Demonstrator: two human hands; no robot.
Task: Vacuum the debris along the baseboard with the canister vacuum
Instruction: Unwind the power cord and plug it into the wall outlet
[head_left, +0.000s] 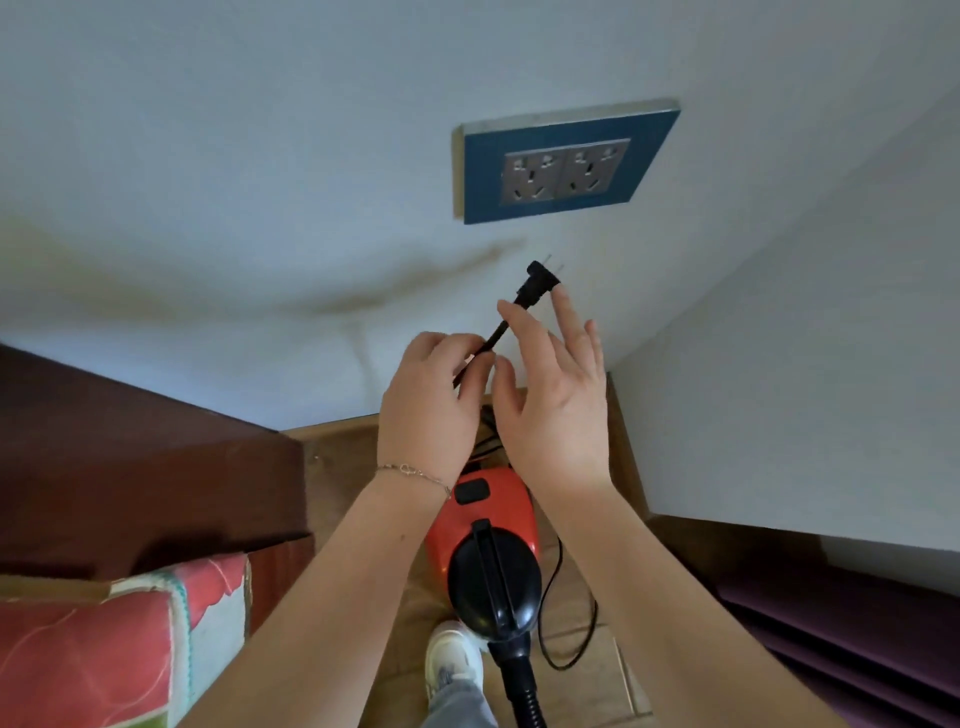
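A red and black canister vacuum (485, 540) stands on the wooden floor between my forearms, its black hose (524, 686) running toward me. My left hand (431, 400) is shut on the black power cord (493, 338) a little below the plug. The black two-pin plug (540, 283) points up at the wall, below a blue-framed double wall socket (566, 169). My right hand (550, 384) is open beside the cord, fingers spread, one fingertip touching the plug. Loose cord (558, 582) loops on the floor right of the vacuum.
A dark wooden cabinet (130, 447) stands at the left with a red patterned cushion (104, 644) in front of it. A purple curtain (857, 623) hangs at the lower right. My shoe (452, 660) is on the floor by the hose. White walls meet in a corner at the right.
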